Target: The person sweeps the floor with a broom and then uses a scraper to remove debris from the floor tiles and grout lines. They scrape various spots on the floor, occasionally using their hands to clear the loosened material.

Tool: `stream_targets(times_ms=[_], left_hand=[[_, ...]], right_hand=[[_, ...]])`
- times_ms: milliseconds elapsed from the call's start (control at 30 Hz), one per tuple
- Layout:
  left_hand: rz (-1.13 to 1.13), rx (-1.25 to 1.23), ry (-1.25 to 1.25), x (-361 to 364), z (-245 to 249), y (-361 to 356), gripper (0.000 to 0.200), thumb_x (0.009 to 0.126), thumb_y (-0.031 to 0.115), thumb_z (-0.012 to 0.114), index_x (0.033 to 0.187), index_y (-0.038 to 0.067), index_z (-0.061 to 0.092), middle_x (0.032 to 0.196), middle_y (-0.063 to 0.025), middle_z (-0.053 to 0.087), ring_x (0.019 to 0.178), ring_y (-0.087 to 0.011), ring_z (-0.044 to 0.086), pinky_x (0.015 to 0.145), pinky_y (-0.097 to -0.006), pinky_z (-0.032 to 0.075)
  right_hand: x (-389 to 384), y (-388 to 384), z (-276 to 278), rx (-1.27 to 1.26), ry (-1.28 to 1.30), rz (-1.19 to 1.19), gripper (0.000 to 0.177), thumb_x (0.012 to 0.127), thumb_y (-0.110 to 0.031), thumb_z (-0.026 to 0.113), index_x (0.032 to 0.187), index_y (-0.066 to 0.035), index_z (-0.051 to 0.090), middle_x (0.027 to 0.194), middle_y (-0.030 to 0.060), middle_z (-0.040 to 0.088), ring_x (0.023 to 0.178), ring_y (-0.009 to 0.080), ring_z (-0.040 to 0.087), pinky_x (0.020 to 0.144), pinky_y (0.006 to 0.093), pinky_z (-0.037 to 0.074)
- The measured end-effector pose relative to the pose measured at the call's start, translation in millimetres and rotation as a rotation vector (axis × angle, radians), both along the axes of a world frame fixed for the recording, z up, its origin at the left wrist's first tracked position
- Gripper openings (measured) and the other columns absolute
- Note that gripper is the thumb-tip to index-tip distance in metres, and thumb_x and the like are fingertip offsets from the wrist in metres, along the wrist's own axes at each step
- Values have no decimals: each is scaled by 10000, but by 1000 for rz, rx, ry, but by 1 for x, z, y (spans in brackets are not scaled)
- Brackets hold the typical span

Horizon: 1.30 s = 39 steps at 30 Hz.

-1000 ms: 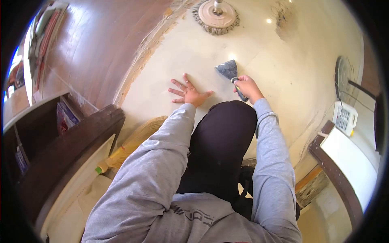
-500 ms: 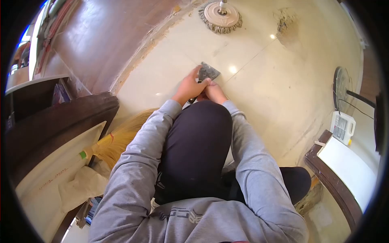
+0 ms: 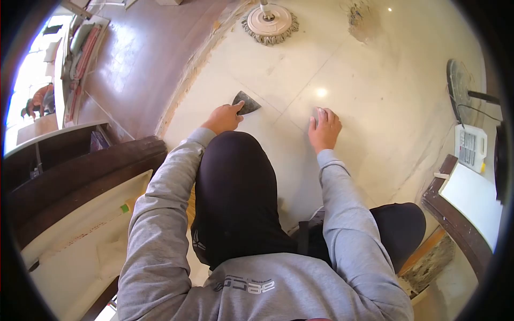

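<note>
Steel scraper [image 3: 246,101] has swapped into the left hand [image 3: 222,117], gripped blade-down on the floor [image 3: 375,107], while the right hand [image 3: 324,128] now lies flat, fingers spread

This looks like a room in a private home: a glossy cream stone-tile floor [image 3: 375,107] meets a stretch of reddish-brown polished wood flooring [image 3: 134,64]. A round white spin mop head with a grey fringe [image 3: 269,24] rests on the tiles at the far end. Dark brown wooden furniture [image 3: 80,171] stands along the left side, while on the right a dark-framed wooden table with a white top [image 3: 471,198] stands near a white push-button telephone [image 3: 470,147] and the round base of a standing fan [image 3: 459,85]. At the far left, what seem to be pink and pale cushions or bedding [image 3: 80,48] lie beside a bright daylight opening.
</note>
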<state>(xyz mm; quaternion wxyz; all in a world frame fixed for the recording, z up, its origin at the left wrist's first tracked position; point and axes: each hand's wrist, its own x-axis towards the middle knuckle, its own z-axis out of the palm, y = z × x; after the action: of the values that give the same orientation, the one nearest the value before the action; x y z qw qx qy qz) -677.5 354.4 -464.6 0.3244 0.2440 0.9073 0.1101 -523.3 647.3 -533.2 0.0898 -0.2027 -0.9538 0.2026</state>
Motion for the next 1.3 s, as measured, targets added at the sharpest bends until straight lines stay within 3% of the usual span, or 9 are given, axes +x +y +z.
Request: stream_targets(times_ms=[67, 167, 267, 500, 700, 800, 1033, 1167, 1300], left_hand=[[-60, -80, 57, -2, -3, 3, 552, 958, 259, 557, 1483, 164, 414, 915, -239, 655, 954, -411, 629, 890, -472, 481], [-119, -87, 161, -13, -5, 15, 532, 975, 306, 541, 1479, 187, 419, 865, -230, 640, 896, -419, 630, 846, -506, 484], [-136, -219, 110, -23, 9, 46, 560, 993, 341, 501, 1508, 180, 351, 969, -218, 652, 905, -398, 647, 804, -497, 513], [-66, -94, 210, -39, -34, 76, 541, 992, 378, 501, 1499, 245, 370, 856, -264, 661, 819, -456, 645, 760, -532, 510], [-102, -160, 87, -36, -16, 67, 541, 979, 351, 517, 1482, 193, 397, 956, -248, 678, 909, -436, 648, 825, -526, 502], [-38, -46, 102, -59, -28, 88, 552, 983, 362, 510, 1498, 224, 369, 895, -290, 667, 879, -493, 635, 840, -535, 502], [-118, -155, 86, -43, -25, 74, 545, 979, 339, 518, 1483, 175, 391, 897, -295, 664, 881, -495, 631, 825, -533, 503], [-7, -111, 87, -57, -22, 103, 555, 974, 355, 526, 1482, 173, 395, 959, -308, 661, 917, -496, 634, 851, -535, 501], [-153, -81, 88, -38, -17, 90, 554, 975, 345, 520, 1483, 171, 387, 933, -313, 659, 919, -492, 627, 843, -535, 499]], right_hand=[[7, 5, -1, 14, -7, 8, 335, 852, -229, 641, 1177, -153, 625, 1229, 63, 552, 1198, 266, 481, 1010, 498, 348], [10, -1, -7, 54, -5, 4, 365, 862, -247, 630, 1216, -161, 613, 1289, 68, 511, 1237, 274, 443, 1040, 546, 300], [10, -6, -16, 74, 8, -22, 385, 879, -278, 607, 1249, -168, 600, 1348, 77, 476, 1287, 294, 404, 1072, 579, 251], [3, -11, -18, 83, -135, -72, 445, 933, -406, 511, 1341, -231, 541, 1521, 64, 352, 1434, 303, 258, 1111, 616, 155], [4, -12, -25, 103, -145, -79, 461, 940, -417, 491, 1372, -257, 513, 1554, 54, 320, 1453, 296, 236, 1113, 616, 145], [3, -12, -22, 99, -186, -71, 466, 945, -422, 476, 1382, -261, 506, 1567, 51, 304, 1461, 289, 225, 1120, 614, 136], [7, -13, -25, 47, -208, -79, 479, 950, -429, 468, 1403, -272, 489, 1576, 51, 294, 1470, 289, 209, 1130, 611, 126], [7, -10, -24, 84, -210, -74, 478, 949, -431, 471, 1399, -273, 493, 1576, 49, 295, 1471, 286, 209, 1128, 612, 131], [3, -9, -25, 50, -202, -86, 481, 946, -422, 480, 1406, -280, 484, 1573, 48, 302, 1470, 284, 213, 1128, 612, 134]])
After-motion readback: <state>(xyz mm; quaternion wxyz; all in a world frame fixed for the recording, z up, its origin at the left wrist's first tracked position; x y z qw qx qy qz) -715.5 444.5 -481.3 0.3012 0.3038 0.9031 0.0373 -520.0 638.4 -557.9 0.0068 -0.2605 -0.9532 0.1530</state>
